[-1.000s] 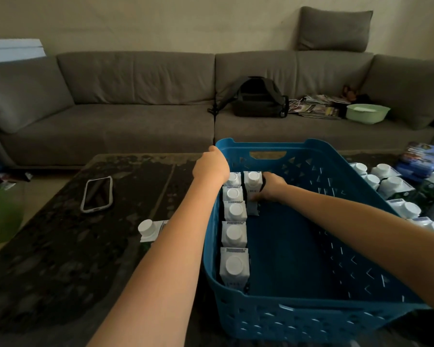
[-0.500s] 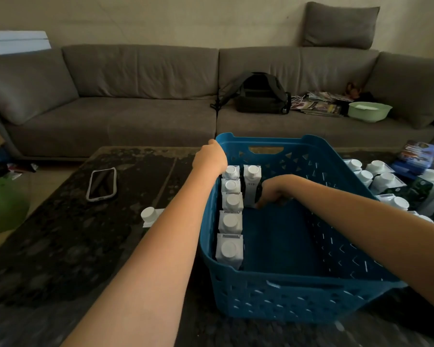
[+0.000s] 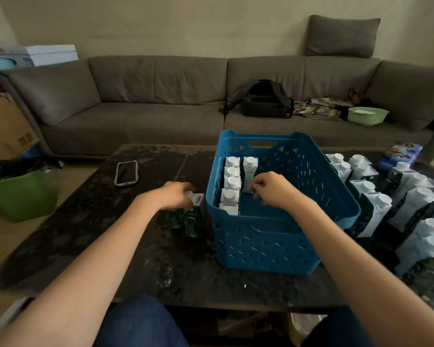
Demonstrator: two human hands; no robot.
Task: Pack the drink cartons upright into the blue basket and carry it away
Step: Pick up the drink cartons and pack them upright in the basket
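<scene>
Left hand (image 3: pixel 172 195) closed round a carton (image 3: pixel 194 214) on the bench (image 3: pixel 85 221), just left of the basket (image 3: pixel 261 241). Right hand (image 3: pixel 273 189) loosely curled, empty, inside the basket. Six cartons upright inside; many cartons (image 3: pixel 376 204) wait at right. Early stage, carrying not yet begun.

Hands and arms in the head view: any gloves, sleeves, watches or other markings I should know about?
None visible. The left hand and right hand are bare, with no gloves, and no rings or watch show. Both forearms are uncovered right down to the frame's bottom edge, so no sleeves are in view. The only clothing seen is dark blue trousers at the knees.
</scene>
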